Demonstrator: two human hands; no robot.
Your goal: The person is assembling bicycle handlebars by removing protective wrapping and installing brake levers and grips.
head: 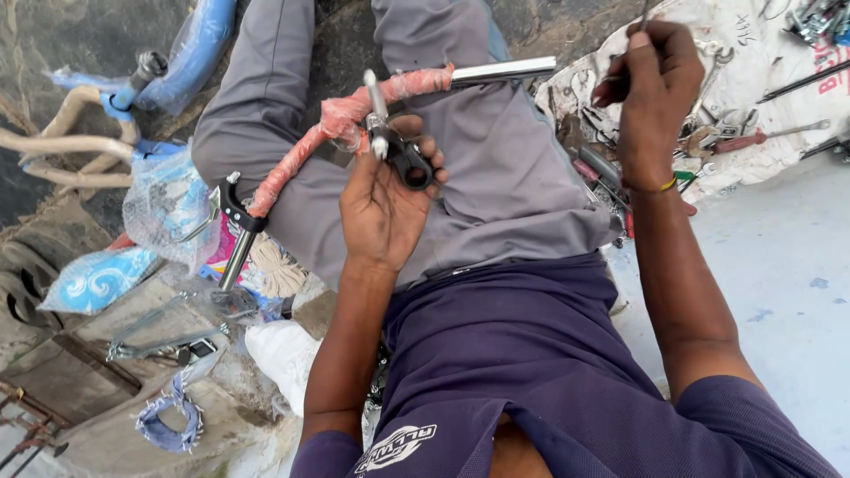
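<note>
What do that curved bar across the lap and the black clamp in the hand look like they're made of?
Curved bar: probably polished metal, its bare end shiny, the rest under pinkish wrap. Black clamp in the left hand: matte black, likely painted metal, though plastic can't be excluded.

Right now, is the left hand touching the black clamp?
Touching. The head view shows the left hand gripping the black clamp with its fingers wrapped around it.

Soft, even daylight with faint shadows and no harsh glare. Focus is sharp around both hands; edges bend slightly from wide-angle distortion, corners softly blurred.
</note>
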